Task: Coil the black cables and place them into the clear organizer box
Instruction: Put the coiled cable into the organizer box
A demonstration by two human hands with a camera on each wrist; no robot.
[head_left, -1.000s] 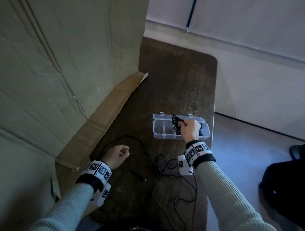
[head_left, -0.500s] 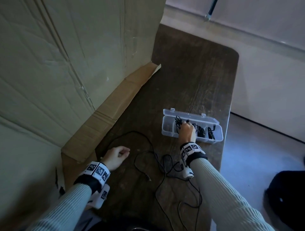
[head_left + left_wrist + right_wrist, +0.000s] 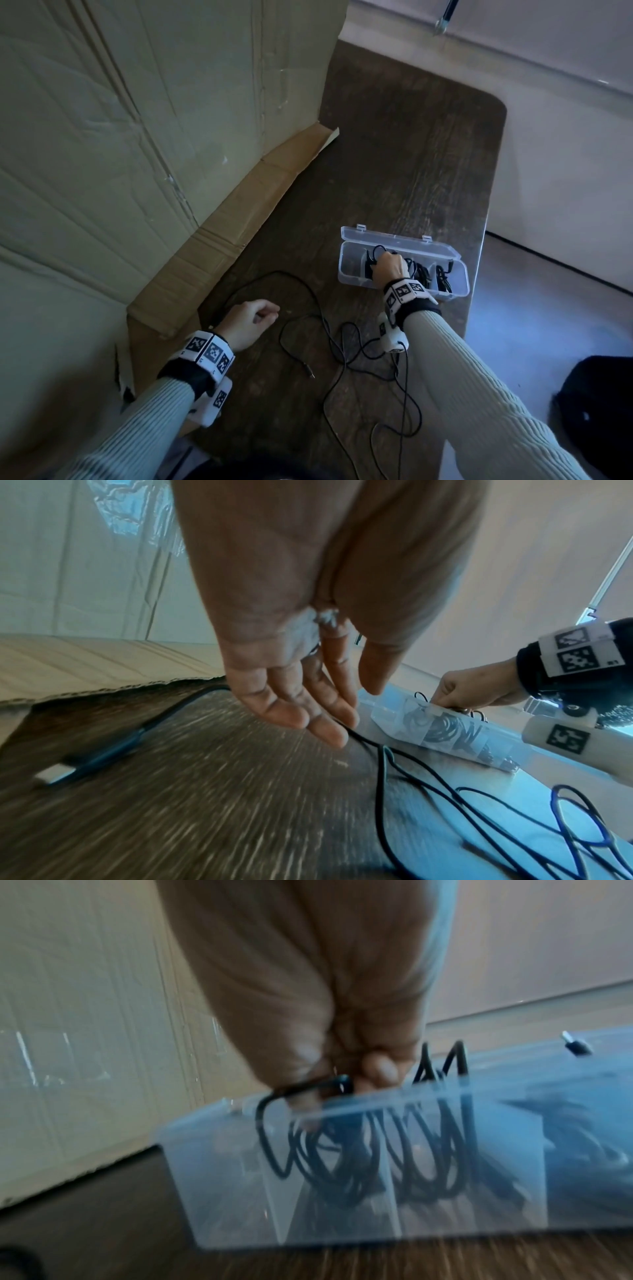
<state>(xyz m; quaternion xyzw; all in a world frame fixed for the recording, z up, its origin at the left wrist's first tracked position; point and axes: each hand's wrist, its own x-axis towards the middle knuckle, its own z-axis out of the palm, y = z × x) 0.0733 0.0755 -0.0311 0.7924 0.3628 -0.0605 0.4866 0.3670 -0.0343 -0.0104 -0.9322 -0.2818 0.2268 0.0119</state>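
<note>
The clear organizer box (image 3: pixel 349 274) lies open near the table's right edge. My right hand (image 3: pixel 388 267) reaches into a middle compartment and pinches a coiled black cable (image 3: pixel 342 1164), whose loops hang inside the box (image 3: pixel 240 1191). Two more black coils (image 3: pixel 419 274) fill the compartments to the right, and the leftmost compartment is empty. Loose black cables (image 3: pixel 308 298) sprawl over the table in a tangle (image 3: pixel 356 346) beneath my right wrist. My left hand (image 3: pixel 253 317) hovers above the table with relaxed fingers (image 3: pixel 308 710) and holds nothing; a cable runs just under it.
A big cardboard box (image 3: pixel 137 137) stands along the left, its flap (image 3: pixel 239 233) lying on the dark wooden table (image 3: pixel 394 154). The table's right edge (image 3: pixel 479 260) is beside the organizer. A black bag (image 3: pixel 599 411) sits on the floor at right.
My right hand has lowered the coil from above the box down into a compartment. The left hand has stayed in about the same spot.
</note>
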